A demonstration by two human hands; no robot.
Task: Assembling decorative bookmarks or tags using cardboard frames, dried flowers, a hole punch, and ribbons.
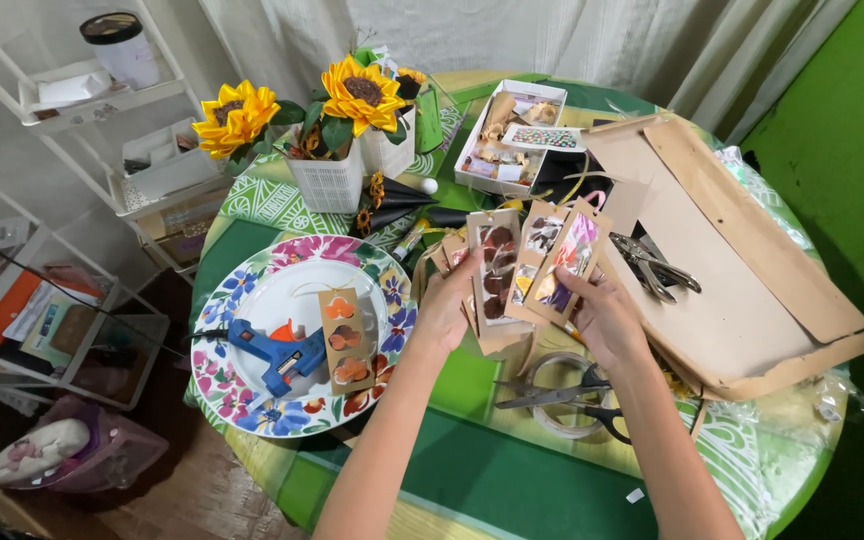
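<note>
Both hands hold a fan of brown kraft-paper bookmark cards with pressed-flower windows (537, 262), long axes running away from the person, tops splayed outward. The left hand (444, 312) grips the left cards; the right hand (607, 318) pinches the right ones. Black-handled scissors (562, 397) lie just below the right hand.

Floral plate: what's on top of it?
On the plate lie a blue glue gun and a brown card with three orange-brown pieces. The plate's middle underneath them is covered.
</note>
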